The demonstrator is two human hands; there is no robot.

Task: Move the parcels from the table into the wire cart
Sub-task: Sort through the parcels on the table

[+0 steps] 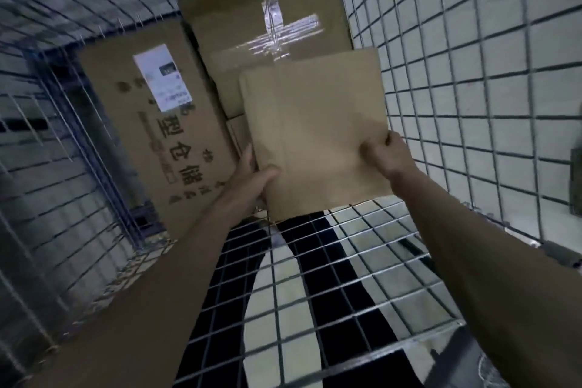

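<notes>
I count two boxes (151, 123) already in the wire cart (472, 104); my left hand (252, 176) and right hand (387, 156) grip a third parcel (315, 135) at centre frame.

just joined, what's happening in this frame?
A person is loading a plain brown parcel into the wire cart. Both hands hold it: the left hand grips its lower left edge, the right hand pinches its right edge. It is inside the cart, over the mesh floor. Already in the cart are a large printed box with a white label on the left and a taped box behind.
</notes>
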